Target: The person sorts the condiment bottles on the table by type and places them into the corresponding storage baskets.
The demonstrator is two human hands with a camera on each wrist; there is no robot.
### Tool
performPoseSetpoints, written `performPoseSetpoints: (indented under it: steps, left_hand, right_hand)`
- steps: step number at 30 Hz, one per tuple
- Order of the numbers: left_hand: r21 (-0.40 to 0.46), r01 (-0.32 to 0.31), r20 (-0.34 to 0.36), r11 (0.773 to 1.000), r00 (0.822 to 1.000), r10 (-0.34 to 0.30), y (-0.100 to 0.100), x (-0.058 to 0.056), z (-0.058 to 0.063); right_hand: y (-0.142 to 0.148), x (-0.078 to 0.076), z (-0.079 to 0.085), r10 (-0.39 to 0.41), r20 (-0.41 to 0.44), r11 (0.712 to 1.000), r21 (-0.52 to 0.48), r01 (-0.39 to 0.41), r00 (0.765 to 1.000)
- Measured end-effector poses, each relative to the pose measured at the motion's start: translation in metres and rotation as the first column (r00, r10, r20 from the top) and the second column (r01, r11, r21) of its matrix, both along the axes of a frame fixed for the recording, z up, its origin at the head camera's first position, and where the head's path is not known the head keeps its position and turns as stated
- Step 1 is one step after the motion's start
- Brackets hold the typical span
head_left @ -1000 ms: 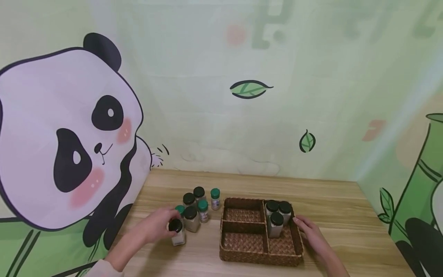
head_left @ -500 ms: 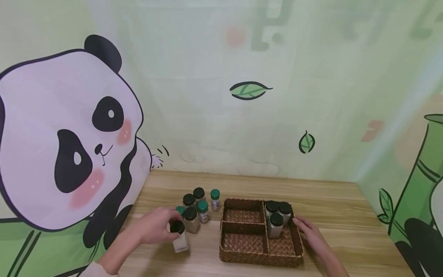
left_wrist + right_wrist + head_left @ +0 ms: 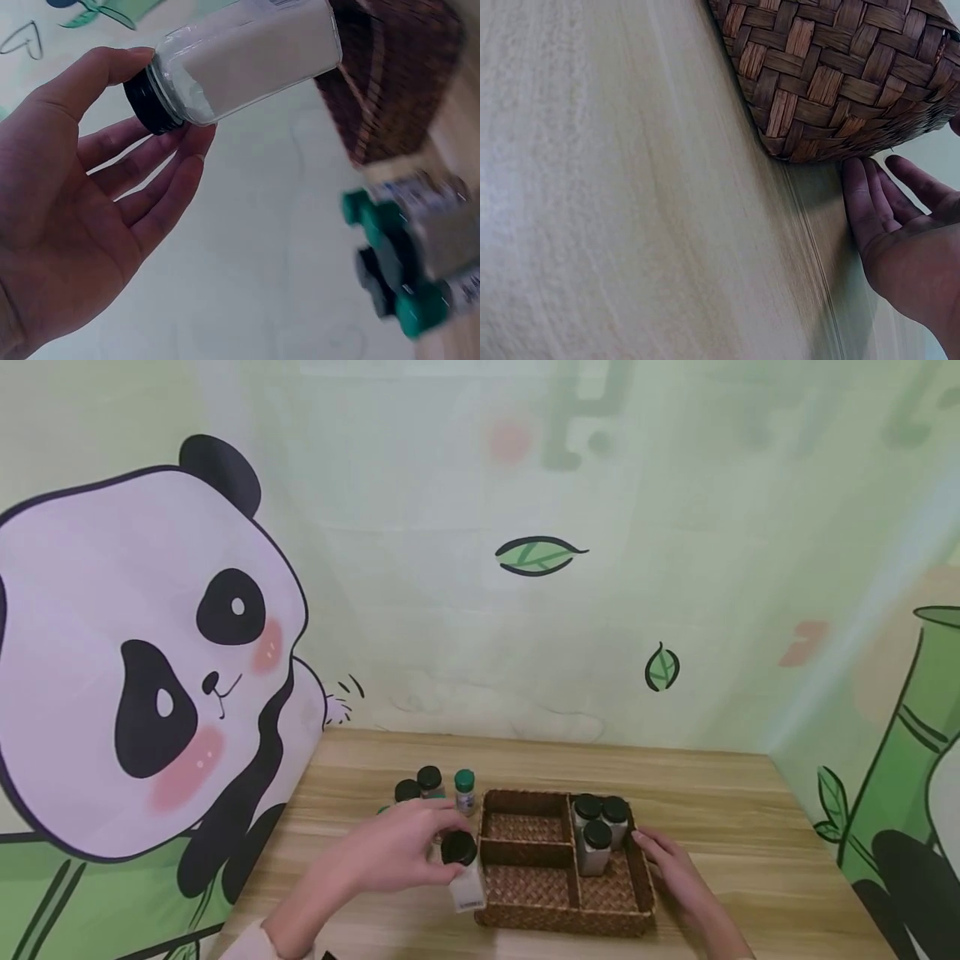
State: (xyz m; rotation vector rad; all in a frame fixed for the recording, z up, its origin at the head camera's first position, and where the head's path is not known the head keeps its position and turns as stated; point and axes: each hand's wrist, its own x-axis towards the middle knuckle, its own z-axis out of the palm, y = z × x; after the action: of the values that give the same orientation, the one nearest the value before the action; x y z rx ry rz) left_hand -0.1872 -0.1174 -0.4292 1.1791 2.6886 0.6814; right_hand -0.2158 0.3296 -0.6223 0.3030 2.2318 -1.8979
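My left hand (image 3: 405, 852) pinches a glass jar (image 3: 468, 887) with white contents by its black cap, just left of the woven basket (image 3: 562, 920). The jar (image 3: 255, 64) tilts slightly; in the left wrist view, thumb and fingertips are on its cap and neck. At the basket's right side, my right hand (image 3: 678, 872) touches the outer wall with fairly straight fingers (image 3: 864, 199). Three black-capped jars (image 3: 596, 852) stand in the right compartment. The two left compartments hold nothing visible.
Behind my left hand stand several jars with black caps (image 3: 429, 777) and green caps, partly hidden by the hand. One green-capped jar (image 3: 465, 793) is near the basket's back left corner. A printed panda cloth (image 3: 487, 652) walls the wooden table (image 3: 712, 777).
My left hand has lifted the white-filled jar off the table and carried it right, up to the basket's left side. My right hand stays at the basket's right wall.
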Motion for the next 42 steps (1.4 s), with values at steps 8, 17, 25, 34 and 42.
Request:
performPoseSetpoints:
  steps: [8, 17, 25, 34, 42]
  left_hand:
    - [0.048, 0.062, -0.019, 0.997, 0.998, -0.061, 0.04, -0.009, 0.009]
    - [0.085, 0.147, -0.036, 0.986, 0.989, -0.144, 0.098, -0.016, 0.0]
    - [0.209, 0.11, -0.071, 0.972, 0.993, -0.097, 0.147, -0.028, -0.027]
    - [0.356, 0.007, 0.041, 0.934, 0.999, -0.024, 0.19, -0.047, -0.061]
    - [0.327, -0.079, 0.063, 0.942, 0.996, 0.062, 0.216, -0.053, -0.086]
  right_hand:
    - [-0.002, 0.001, 0.003, 0.001, 0.013, 1.0, 0.006, -0.001, 1.0]
    - [-0.001, 0.0, 0.0, -0.004, 0.019, 1.0, -0.003, 0.004, 1.0]
    - [-0.002, 0.0, -0.001, -0.017, -0.005, 1.0, -0.013, 0.017, 1.0]
    - [0.001, -0.002, 0.004, -0.017, -0.003, 0.999, 0.029, 0.017, 1.0]
    - [0.003, -0.002, -0.002, -0.039, 0.012, 0.999, -0.002, 0.039, 0.999]
